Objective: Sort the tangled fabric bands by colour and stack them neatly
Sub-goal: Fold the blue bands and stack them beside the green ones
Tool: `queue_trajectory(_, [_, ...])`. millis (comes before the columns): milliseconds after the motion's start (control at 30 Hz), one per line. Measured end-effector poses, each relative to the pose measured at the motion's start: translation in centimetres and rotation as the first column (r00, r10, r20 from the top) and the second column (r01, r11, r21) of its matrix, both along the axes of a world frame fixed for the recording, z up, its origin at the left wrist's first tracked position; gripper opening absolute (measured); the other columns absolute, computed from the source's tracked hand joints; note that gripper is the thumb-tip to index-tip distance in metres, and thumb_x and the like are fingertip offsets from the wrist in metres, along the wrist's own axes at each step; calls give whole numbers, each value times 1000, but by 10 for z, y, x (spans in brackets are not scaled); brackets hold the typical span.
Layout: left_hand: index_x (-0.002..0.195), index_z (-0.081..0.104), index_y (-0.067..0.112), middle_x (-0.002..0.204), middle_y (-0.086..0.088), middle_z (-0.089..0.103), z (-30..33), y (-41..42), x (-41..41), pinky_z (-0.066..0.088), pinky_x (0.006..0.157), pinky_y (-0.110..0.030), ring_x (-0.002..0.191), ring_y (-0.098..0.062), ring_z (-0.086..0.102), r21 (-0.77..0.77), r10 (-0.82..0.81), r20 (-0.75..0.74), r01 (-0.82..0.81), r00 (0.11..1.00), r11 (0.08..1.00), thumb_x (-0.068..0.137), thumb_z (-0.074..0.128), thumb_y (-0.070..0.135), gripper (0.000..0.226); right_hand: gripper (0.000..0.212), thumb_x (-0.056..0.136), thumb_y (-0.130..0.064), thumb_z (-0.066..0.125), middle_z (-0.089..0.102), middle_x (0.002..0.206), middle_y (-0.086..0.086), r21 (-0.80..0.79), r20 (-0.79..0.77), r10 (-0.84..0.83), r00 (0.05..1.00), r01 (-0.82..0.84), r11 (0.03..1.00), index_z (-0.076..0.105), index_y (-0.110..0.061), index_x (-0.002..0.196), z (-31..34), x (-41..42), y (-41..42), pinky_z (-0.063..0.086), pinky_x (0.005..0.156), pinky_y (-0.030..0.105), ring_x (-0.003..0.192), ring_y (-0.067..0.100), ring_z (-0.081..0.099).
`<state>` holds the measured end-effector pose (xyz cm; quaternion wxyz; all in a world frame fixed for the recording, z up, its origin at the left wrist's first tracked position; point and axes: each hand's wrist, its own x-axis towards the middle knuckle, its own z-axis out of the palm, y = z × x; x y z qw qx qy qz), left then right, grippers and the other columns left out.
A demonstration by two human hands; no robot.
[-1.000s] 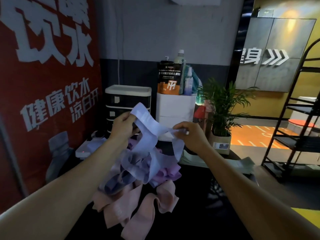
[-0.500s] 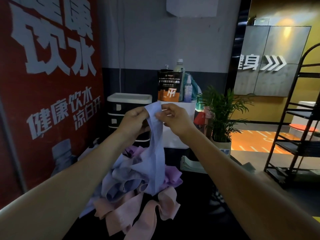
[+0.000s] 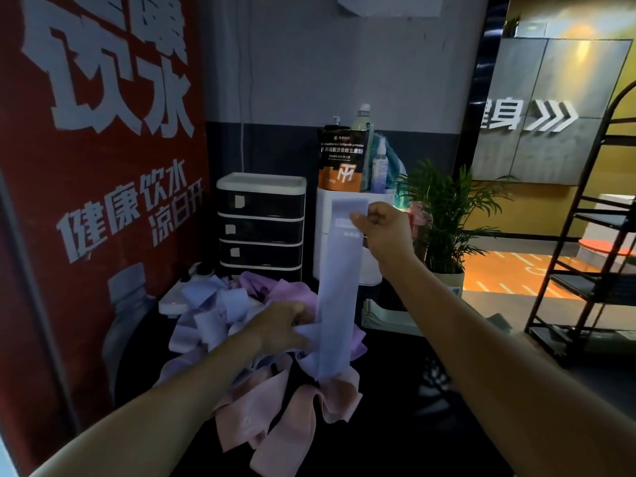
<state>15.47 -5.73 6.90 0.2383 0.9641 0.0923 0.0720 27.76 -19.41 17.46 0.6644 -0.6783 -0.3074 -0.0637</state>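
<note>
The right hand (image 3: 380, 232) is up high and pinches the top of a blue band (image 3: 339, 287) between thumb and fingers. The band hangs straight down like a long flat strip. Its low end reaches the pile (image 3: 241, 325) of bands on the dark table (image 3: 395, 425).

The left hand (image 3: 282, 327) is down low at the pile. Its fingers curl around the bottom part of the same blue band, just beside where the strip meets the heap.

The pile is a jumble. Pale blue bands (image 3: 213, 304) lie at the back and left. Purple bands (image 3: 275, 290) sit behind the left hand. Pink bands (image 3: 275, 418) spill out at the front, nearest the person. They all lie over each other, so you cannot tell how many there are.

Behind the pile stands a small drawer box (image 3: 261, 228) with dark drawers and a white top. Next to it is a white bin (image 3: 325, 242), partly hidden by the blue band. On top of the bin are a black and orange bag (image 3: 344, 160) and some bottles (image 3: 378, 163). A green plant (image 3: 447, 215) stands to the right. A red wall (image 3: 86, 166) with big white letters is on the left. A black rack (image 3: 592, 256) stands far right
</note>
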Motion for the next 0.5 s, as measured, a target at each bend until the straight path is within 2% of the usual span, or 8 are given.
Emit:
queue_trajectory(33, [93, 59, 19, 78, 11, 48, 1, -1, 0, 32, 58, -7, 79, -9, 49, 63, -18, 34, 16, 999, 998, 81, 71, 22, 17, 27, 88, -11, 62, 50, 74, 20, 6, 13, -21, 1000, 21, 1000, 55, 15, 89, 0, 3, -3, 44, 68, 36, 70, 23, 45])
queue_trajectory(67, [90, 57, 22, 75, 13, 46, 5, -2, 1, 32, 58, -5, 76, -7, 47, 63, -19, 90, 14, 996, 998, 85, 67, 19, 11, 28, 88, -11, 62, 48, 71, 16, 11, 20, -43, 999, 43, 999, 53, 16, 86, -2, 6, -6, 42, 65, 34, 68, 22, 43])
queue_trajectory(100, [87, 56, 26, 76, 14, 47, 10, -1, 2, 33, 60, -4, 72, -3, 47, -11, 13, 156, -12, 988, 1000, 87, 64, 16, 12, 27, 87, -11, 63, 46, 68, 14, 10, 22, -69, 997, 69, 998, 53, 14, 82, -3, 11, -9, 40, 63, 32, 65, 21, 43])
queue_trajectory(167, [77, 58, 22, 72, 5, 52, 25, 3, 3, 37, 57, -11, 64, -2, 48, -328, 116, 303, -11, 946, 945, 90, 59, 12, 17, 26, 86, -10, 64, 45, 64, 12, 6, 16, -125, 992, 125, 992, 52, 10, 75, -8, 19, -14, 38, 62, 30, 62, 20, 42])
queue_trajectory(233, [74, 59, 16, 70, -2, 53, 43, 9, 3, 41, 59, -20, 64, -12, 48, -568, 227, 407, 50, 885, 822, 94, 54, 14, 21, 27, 85, -9, 65, 46, 66, 14, -25, 9, -159, 987, 159, 987, 52, 13, 77, -15, 24, -16, 37, 62, 26, 63, 19, 42])
queue_trajectory(300, [78, 59, 15, 75, -5, 56, 58, 15, 3, 41, 67, -28, 71, -17, 50, -580, 281, 465, 49, 839, 813, 98, 48, 19, 23, 23, 84, -8, 64, 45, 65, 12, -96, 12, -171, 985, 171, 981, 53, 8, 74, -23, 26, -18, 33, 57, 24, 62, 18, 40])
queue_trajectory(367, [77, 55, 14, 72, -4, 53, 70, 16, 3, 38, 66, -27, 68, -14, 47, -563, 316, 523, 42, 792, 825, 100, 42, 18, 27, 19, 84, -8, 62, 43, 63, 6, -158, 15, -183, 983, 183, 970, 50, -2, 70, -30, 28, -21, 32, 55, 24, 62, 17, 39])
queue_trajectory(500, [77, 52, 16, 69, -3, 46, 79, 28, 0, 34, 60, -27, 61, -13, 40, -675, 477, 548, 25, 687, 738, 102, 36, 19, 30, 14, 86, -12, 58, 54, 77, 14, -263, 50, -318, 947, 320, 910, 54, -6, 74, -43, 37, -30, 47, 70, 37, 74, 27, 52])
